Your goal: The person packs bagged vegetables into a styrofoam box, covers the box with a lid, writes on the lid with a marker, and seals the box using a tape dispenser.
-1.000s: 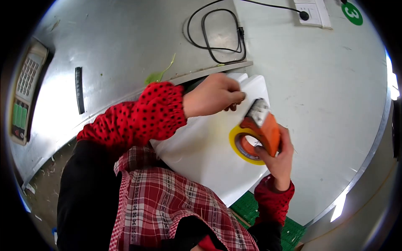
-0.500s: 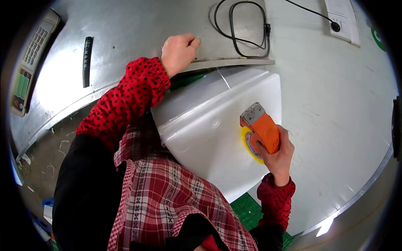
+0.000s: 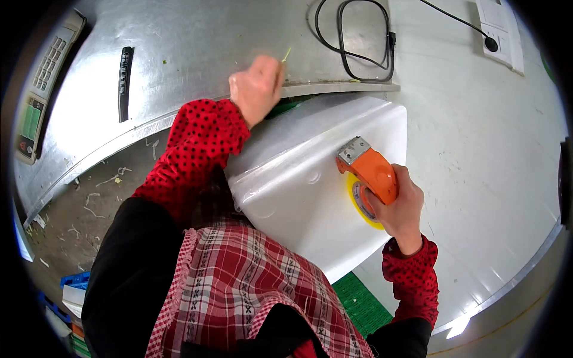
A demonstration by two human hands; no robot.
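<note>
My right hand grips an orange tape dispenser with a metal head and a yellow-edged tape roll. The dispenser is over the side of a white foam box, which leans at the edge of the metal table. Clear tape runs along the seam near the box's upper edge. My left hand, slightly blurred, is closed above the table edge. A thin yellow-green strand pokes out from its fingers.
On the metal table lie a black marker-like stick and a looped black cable. A scale with a keypad stands at the far left. A power socket is on the right wall panel. Scraps litter the floor.
My left hand has risen slightly, and the strand now shows at its fingers. The right hand and dispenser have shifted a little up and right. The view has moved slightly.
</note>
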